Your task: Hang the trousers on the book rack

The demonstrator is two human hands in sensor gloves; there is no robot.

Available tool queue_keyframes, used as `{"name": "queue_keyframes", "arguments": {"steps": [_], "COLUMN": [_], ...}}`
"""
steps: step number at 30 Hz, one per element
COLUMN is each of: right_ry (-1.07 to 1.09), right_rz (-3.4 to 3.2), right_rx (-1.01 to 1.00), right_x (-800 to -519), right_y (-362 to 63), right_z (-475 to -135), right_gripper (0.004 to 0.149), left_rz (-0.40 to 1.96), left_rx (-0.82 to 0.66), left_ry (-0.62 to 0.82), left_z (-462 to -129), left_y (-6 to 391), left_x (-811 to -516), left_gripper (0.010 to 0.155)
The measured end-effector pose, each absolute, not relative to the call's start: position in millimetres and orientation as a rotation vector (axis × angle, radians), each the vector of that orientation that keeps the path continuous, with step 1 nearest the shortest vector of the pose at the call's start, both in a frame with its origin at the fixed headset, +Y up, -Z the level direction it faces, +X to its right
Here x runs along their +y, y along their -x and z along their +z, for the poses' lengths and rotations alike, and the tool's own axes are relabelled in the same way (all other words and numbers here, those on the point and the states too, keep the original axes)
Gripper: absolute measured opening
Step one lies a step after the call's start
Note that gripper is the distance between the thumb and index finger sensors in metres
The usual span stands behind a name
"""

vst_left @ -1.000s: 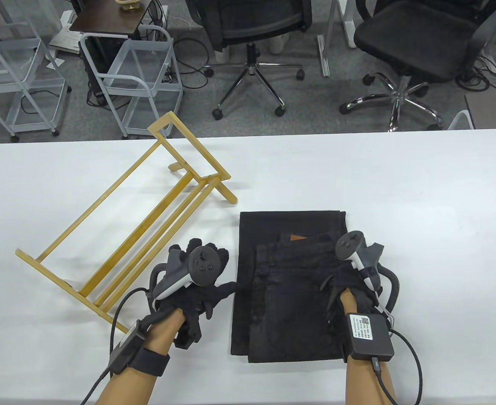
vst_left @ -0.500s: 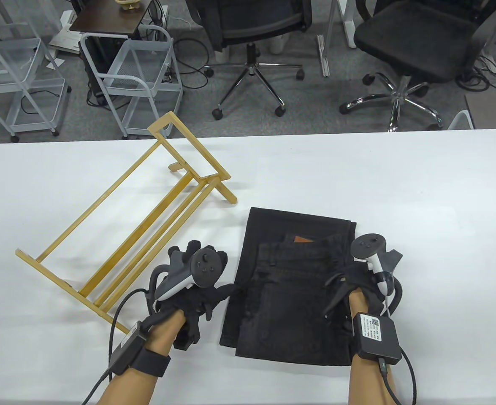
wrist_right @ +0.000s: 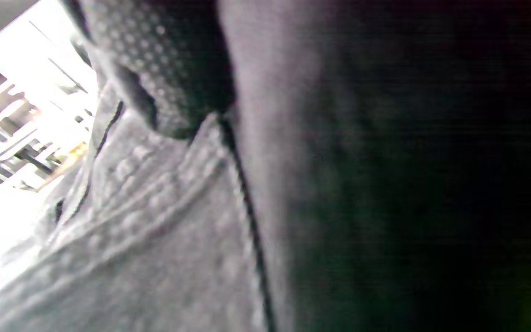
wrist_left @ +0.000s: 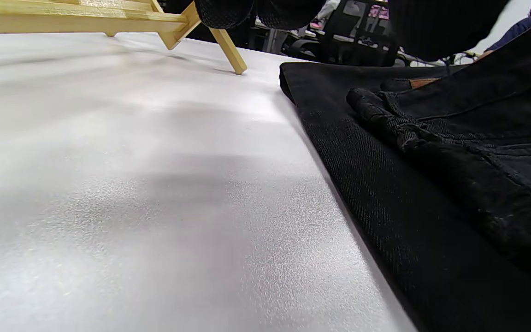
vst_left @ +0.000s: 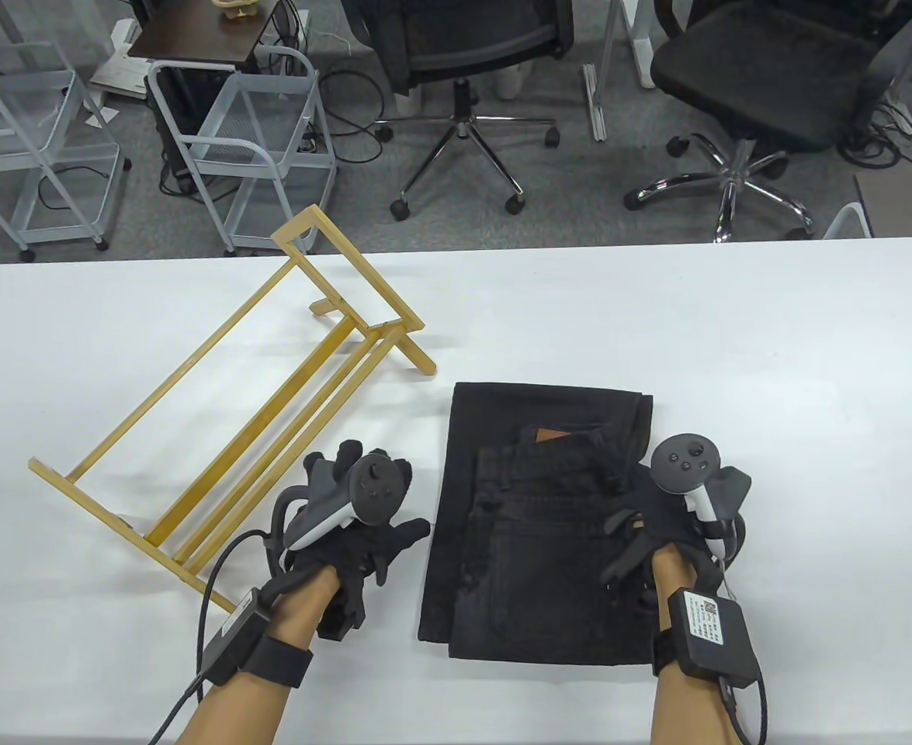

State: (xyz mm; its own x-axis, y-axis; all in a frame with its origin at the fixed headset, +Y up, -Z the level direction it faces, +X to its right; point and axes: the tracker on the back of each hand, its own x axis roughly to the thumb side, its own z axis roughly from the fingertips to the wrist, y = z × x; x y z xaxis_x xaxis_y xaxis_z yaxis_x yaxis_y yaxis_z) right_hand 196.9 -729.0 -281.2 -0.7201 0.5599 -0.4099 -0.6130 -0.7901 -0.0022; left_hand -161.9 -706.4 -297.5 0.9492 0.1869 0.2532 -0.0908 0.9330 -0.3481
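The black folded trousers (vst_left: 533,535) lie flat on the white table (vst_left: 735,349), waistband and brown patch toward the far side. The wooden book rack (vst_left: 254,403) lies to their left. My left hand (vst_left: 370,543) rests on the table with fingers spread, thumb just at the trousers' left edge. My right hand (vst_left: 650,535) holds the trousers' right edge, thumb on top; its fingers are hidden under the tracker. The left wrist view shows the trousers (wrist_left: 431,184) and a rack foot (wrist_left: 228,50). The right wrist view shows a gloved finger (wrist_right: 168,69) against the denim (wrist_right: 155,253).
Beyond the table's far edge stand two office chairs (vst_left: 471,46) and wire carts (vst_left: 254,147) on the floor. Bare white table surface lies right of and behind the trousers.
The trousers twisted with my right hand, near end swinging left, then turned back almost square. My right hand has moved slightly right and nearer. My left hand has barely moved.
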Motion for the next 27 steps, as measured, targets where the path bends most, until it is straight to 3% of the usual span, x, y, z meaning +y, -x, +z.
{"name": "queue_keyframes", "arguments": {"steps": [27], "right_ry": [0.063], "right_rz": [2.284], "right_rx": [-0.19], "right_x": [-686], "right_y": [-192], "right_z": [-263], "right_gripper": [0.061], "left_rz": [0.297], "left_rx": [-0.25], "left_ry": [0.331], "left_z": [-302], "left_y": [181], "left_x": [-699], "left_gripper": [0.091]}}
